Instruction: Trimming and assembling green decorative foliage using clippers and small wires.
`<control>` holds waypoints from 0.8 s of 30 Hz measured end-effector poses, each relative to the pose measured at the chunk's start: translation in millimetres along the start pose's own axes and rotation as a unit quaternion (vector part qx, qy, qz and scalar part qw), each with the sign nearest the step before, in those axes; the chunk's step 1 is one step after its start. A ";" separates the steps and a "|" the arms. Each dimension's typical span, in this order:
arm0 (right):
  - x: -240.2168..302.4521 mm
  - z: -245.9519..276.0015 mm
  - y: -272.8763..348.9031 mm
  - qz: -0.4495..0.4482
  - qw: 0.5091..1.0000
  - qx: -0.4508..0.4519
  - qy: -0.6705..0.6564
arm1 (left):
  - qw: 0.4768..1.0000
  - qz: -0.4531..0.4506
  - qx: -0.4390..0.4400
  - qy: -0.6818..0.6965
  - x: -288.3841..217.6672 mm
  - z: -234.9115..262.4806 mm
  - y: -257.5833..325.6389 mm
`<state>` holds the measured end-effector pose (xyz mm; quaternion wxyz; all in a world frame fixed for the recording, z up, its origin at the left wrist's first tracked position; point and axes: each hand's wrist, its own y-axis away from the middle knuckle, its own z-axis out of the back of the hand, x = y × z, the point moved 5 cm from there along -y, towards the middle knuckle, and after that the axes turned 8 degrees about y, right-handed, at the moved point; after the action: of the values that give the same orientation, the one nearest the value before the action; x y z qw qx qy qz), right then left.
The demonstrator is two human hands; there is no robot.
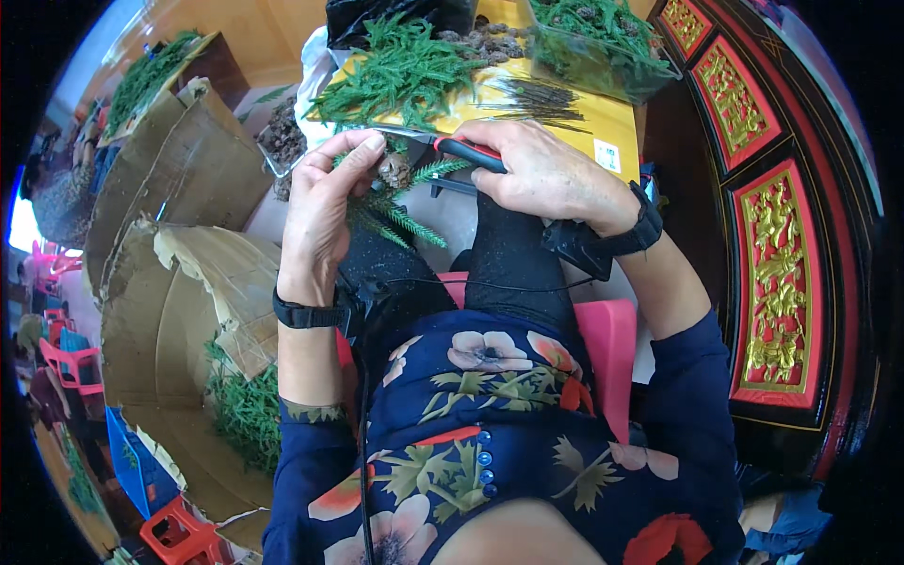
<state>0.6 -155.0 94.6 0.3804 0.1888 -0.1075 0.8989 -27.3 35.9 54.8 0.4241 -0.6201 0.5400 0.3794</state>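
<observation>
Between the thumb and fingers of my left hand (pixel 325 193) is a green artificial pine sprig (pixel 403 218) with a brown pine cone (pixel 395 170) at its middle. My right hand (pixel 546 174) is wrapped round the red and black handles of a pair of pliers (pixel 468 153). Their metal jaws point left, toward my left fingertips, just above the cone. Whether the jaws touch a wire there is too small to tell. Both hands are above my lap, at the near edge of the yellow table (pixel 603 118).
Loose green sprigs (pixel 400 71), dark thin wires (pixel 541 102) and pine cones (pixel 490 42) lie on the table. A clear bin (pixel 603 80) of greenery stands at its far right. To my left is a torn cardboard box (pixel 151 320) with sprigs inside; carved panels (pixel 777 282) flank my right.
</observation>
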 end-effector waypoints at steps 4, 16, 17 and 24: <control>-1.2 0.1 0.4 -0.002 0.999 -0.026 0.041 | 1.000 0.000 -0.006 -0.010 -5.6 -2.5 2.6; 5.5 2.1 5.9 -0.011 0.992 -0.084 0.091 | 0.998 -0.035 -0.050 0.007 1.7 -4.0 4.6; 5.2 0.9 5.9 0.000 0.993 -0.084 0.080 | 0.998 -0.036 -0.048 0.018 2.2 -5.1 5.1; 5.0 1.8 4.5 0.003 0.996 -0.071 0.057 | 0.995 -0.062 -0.064 0.036 4.5 -4.3 4.5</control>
<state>-5.3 -155.5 98.1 0.3957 0.1100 -0.1495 0.8994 -31.1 30.1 51.6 0.3863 -0.6915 0.4903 0.3636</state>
